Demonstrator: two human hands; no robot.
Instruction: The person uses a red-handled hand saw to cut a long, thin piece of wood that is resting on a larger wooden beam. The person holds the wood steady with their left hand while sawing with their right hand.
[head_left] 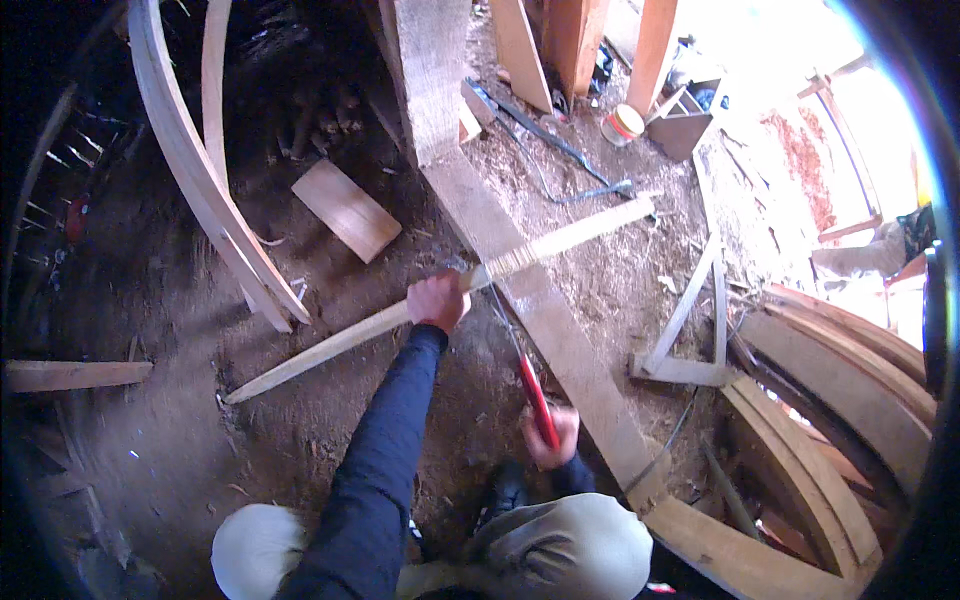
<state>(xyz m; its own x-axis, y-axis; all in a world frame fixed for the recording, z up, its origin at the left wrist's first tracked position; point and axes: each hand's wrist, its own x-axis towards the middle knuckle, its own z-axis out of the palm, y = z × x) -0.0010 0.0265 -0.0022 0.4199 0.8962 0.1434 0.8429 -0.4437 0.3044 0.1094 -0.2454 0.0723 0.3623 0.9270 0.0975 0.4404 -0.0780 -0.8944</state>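
A long pale wooden stick [350,350] lies slantwise across a flat beam [580,360]. It narrows toward its left end, and a row of close cut marks crosses it where it rests on the beam. My left hand [437,300] is closed around the stick, just left of the beam. In my closed right hand [551,437] is the red handle of what looks like a saw [538,400]. Its thin blade, nearly edge-on, reaches up to the stick beside the cut marks. Whether the blade touches the wood I cannot tell.
A short board [346,210] lies on the dirt floor at the left, beside curved wooden pieces [200,190]. An upright post [432,80] meets the beam. A tub [622,126] stands at the back right, and curved timbers [800,470] are stacked at the right.
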